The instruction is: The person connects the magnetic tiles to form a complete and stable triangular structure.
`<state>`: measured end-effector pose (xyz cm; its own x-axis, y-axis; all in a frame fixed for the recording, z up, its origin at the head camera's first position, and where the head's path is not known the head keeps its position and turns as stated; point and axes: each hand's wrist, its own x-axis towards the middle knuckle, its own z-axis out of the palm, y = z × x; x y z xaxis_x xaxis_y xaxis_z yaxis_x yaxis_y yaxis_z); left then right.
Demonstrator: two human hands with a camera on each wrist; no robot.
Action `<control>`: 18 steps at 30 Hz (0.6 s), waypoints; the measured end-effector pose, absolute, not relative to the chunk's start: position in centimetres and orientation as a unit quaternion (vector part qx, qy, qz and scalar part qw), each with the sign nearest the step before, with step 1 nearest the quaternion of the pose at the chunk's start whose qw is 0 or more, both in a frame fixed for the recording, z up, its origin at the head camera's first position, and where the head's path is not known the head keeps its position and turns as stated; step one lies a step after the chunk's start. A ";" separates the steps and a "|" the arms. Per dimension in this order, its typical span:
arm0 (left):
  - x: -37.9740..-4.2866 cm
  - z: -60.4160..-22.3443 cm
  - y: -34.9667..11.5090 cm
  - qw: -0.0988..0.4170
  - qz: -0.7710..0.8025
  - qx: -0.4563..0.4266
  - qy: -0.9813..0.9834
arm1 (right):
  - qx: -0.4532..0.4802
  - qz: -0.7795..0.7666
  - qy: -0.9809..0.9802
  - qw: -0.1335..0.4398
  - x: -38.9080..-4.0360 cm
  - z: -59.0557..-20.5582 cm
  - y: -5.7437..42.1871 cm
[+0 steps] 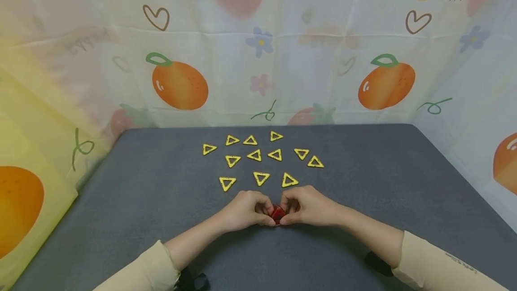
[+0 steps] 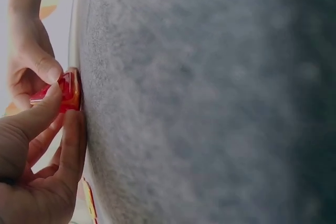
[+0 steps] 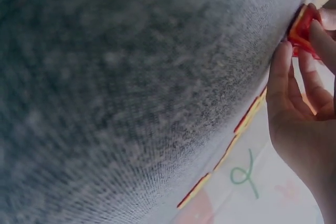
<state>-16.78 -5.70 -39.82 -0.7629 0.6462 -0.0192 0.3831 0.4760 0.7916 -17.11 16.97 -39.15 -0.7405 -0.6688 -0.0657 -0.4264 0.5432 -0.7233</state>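
Both hands meet over a small glossy red piece (image 1: 278, 214) near the front of the table. Its slanting red faces and orange-yellow lower edge look like triangular tiles standing together; the fingers hide much of its shape. My left hand (image 1: 247, 210) pinches it from the left with thumb and fingers. From the other side, my right hand (image 1: 311, 205) pinches it the same way. In the left wrist view the red piece (image 2: 68, 90) stands on the table between both hands' fingertips. The right wrist view shows the red piece (image 3: 304, 32) beyond the right fingers.
Several yellow hollow triangles lie flat beyond the hands, among them one by the right knuckles (image 1: 289, 180) and one at the left (image 1: 227, 183). The grey tabletop (image 1: 133, 192) reaches back to a patterned curtain (image 1: 262, 80).
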 end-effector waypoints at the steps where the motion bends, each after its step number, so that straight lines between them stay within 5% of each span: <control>1: -16.8 -39.8 -5.5 0.154 0.407 0.305 0.847 | -0.312 -0.358 0.863 0.170 -17.2 -39.1 17.1; 12: -17.8 -38.9 -0.5 0.048 0.405 0.234 0.883 | -0.238 -0.346 0.900 0.113 -18.9 -37.8 20.4; 18: -18.3 -38.8 2.9 0.061 0.469 0.190 0.860 | -0.185 -0.324 0.925 0.076 -20.0 -37.2 23.9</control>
